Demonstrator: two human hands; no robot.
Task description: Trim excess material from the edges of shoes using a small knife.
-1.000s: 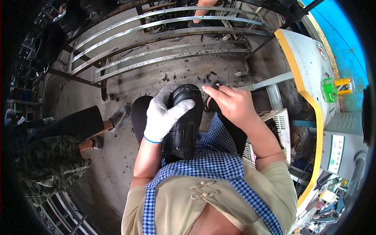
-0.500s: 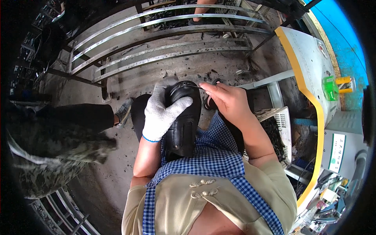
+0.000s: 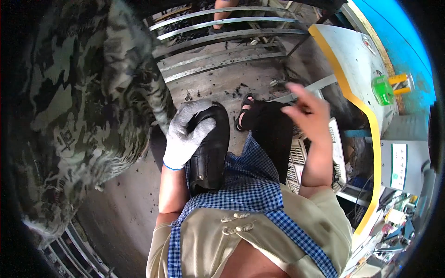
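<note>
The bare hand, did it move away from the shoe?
Yes. The right hand has lifted off the black shoe and swung to the person's right, toward the white crate. The gloved left hand grips the shoe.

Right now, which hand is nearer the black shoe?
Left. The gloved left hand grips the black shoe at its toe; the bare right hand is raised off to the shoe's right, apart, holding nothing.

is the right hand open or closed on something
Open and empty: the right hand is lifted with fingers spread, clear of the black shoe that the gloved left hand grips.
</note>
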